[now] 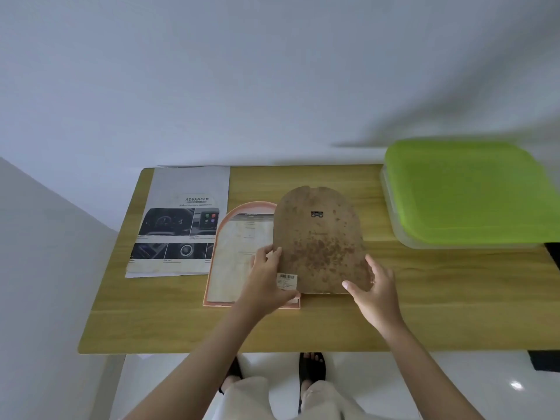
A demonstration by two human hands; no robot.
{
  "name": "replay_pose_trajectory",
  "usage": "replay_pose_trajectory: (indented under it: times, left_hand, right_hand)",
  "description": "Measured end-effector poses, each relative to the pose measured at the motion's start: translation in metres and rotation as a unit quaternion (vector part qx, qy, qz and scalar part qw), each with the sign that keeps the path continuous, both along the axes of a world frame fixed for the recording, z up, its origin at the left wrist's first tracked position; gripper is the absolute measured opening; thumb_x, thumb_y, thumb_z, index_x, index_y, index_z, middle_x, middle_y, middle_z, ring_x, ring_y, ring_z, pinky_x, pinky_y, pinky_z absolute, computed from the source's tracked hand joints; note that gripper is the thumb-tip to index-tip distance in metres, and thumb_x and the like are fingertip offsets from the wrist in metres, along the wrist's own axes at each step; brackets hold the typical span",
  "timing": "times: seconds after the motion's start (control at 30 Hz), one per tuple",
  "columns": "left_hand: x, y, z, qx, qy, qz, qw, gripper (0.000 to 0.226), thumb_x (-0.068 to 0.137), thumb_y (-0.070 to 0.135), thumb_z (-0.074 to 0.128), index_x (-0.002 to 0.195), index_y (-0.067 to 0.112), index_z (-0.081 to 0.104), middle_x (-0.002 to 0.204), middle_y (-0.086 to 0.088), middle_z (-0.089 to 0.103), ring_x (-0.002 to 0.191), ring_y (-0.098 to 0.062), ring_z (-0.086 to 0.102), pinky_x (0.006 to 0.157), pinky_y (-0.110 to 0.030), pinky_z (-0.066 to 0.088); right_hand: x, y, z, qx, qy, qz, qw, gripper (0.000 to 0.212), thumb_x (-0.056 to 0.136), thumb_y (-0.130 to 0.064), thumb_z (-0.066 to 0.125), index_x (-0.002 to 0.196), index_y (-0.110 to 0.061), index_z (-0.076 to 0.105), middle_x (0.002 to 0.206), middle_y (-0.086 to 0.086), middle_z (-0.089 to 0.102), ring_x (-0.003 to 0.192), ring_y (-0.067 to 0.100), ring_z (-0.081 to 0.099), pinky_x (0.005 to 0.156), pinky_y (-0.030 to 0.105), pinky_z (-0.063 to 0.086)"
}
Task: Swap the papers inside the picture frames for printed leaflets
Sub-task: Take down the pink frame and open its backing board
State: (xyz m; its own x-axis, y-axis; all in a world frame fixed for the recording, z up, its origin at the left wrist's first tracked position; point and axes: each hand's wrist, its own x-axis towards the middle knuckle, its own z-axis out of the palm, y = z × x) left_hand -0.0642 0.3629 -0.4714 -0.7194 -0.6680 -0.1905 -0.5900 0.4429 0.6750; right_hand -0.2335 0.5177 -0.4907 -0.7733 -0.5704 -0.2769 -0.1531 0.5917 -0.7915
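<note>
Both hands on backing board (318, 244), lifted off arched frame (242, 256): mid-swap, old paper (239, 253) not yet out.
Left hand (266, 277) pinching board at 7 o'clock; right hand (374, 286), fingers spread, touching at 5. Count: 1 leaflet (181, 219) at 10 o'clock, 1 frame, 1 board, 1 green-lidded box (466, 189) at 2.

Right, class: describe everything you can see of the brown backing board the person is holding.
The backing board is an arch-shaped brown panel, like pressed fibreboard, mottled with dark stains. It has a small metal hanger near the top, a notch in its top edge and a barcode sticker at its lower left. The left hand grips its left edge; the right hand touches its right corner. It overlaps the pink frame.
</note>
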Motion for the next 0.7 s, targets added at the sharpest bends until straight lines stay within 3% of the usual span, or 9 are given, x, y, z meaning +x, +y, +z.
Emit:
replay_pose_trajectory:
  times: [0.17,0.23,0.3,0.43,0.7]
  left_hand:
    - [-0.038,0.034,-0.007,0.032,-0.005,-0.005,0.999,0.077,0.064,0.029,0.082,0.128,0.005,0.047,0.129,-0.004,0.033,0.119,-0.02,0.04,0.095,-0.03,0.05]
    - [-0.049,0.044,-0.013,0.03,-0.022,-0.007,0.999,0.064,0.065,0.029,0.081,0.119,0.007,0.054,0.129,-0.006,0.034,0.118,-0.024,0.043,0.093,-0.033,0.051]
    - [-0.057,0.053,-0.018,0.024,-0.046,-0.011,0.999,0.058,0.067,0.029,0.08,0.115,0.006,0.056,0.132,-0.008,0.035,0.119,-0.025,0.043,0.095,-0.032,0.049]
    - [-0.064,0.064,-0.028,-0.012,-0.095,-0.013,0.995,0.051,0.073,0.031,0.075,0.113,0.006,0.056,0.134,-0.009,0.036,0.12,-0.025,0.042,0.096,-0.033,0.047]
    - [-0.065,0.068,-0.031,-0.021,-0.112,-0.004,0.994,0.051,0.077,0.029,0.071,0.118,0.006,0.053,0.14,-0.011,0.031,0.126,-0.026,0.038,0.098,-0.035,0.047]
  right_hand:
    - [-0.037,0.038,-0.007,0.033,0.021,0.006,0.999,0.072,0.078,-0.017,0.075,0.141,-0.013,0.04,0.13,0.009,0.038,0.1,0.013,0.052,0.079,0.01,0.041]
    - [-0.051,0.05,-0.015,0.042,0.049,0.021,0.998,0.072,0.076,-0.019,0.077,0.138,-0.01,0.044,0.125,0.009,0.041,0.114,0.023,0.048,0.097,0.027,0.041]
    - [-0.059,0.059,-0.024,0.048,0.076,0.041,0.995,0.07,0.074,-0.019,0.079,0.135,-0.007,0.048,0.117,0.008,0.044,0.117,0.028,0.046,0.102,0.037,0.039]
    - [-0.062,0.066,-0.035,0.049,0.132,0.08,0.987,0.068,0.073,-0.022,0.08,0.132,-0.003,0.051,0.112,0.01,0.046,0.11,0.029,0.046,0.097,0.041,0.043]
    - [-0.062,0.067,-0.054,0.03,0.202,0.07,0.977,0.064,0.065,-0.019,0.086,0.12,0.0,0.059,0.108,0.021,0.048,0.105,0.037,0.048,0.092,0.053,0.044]
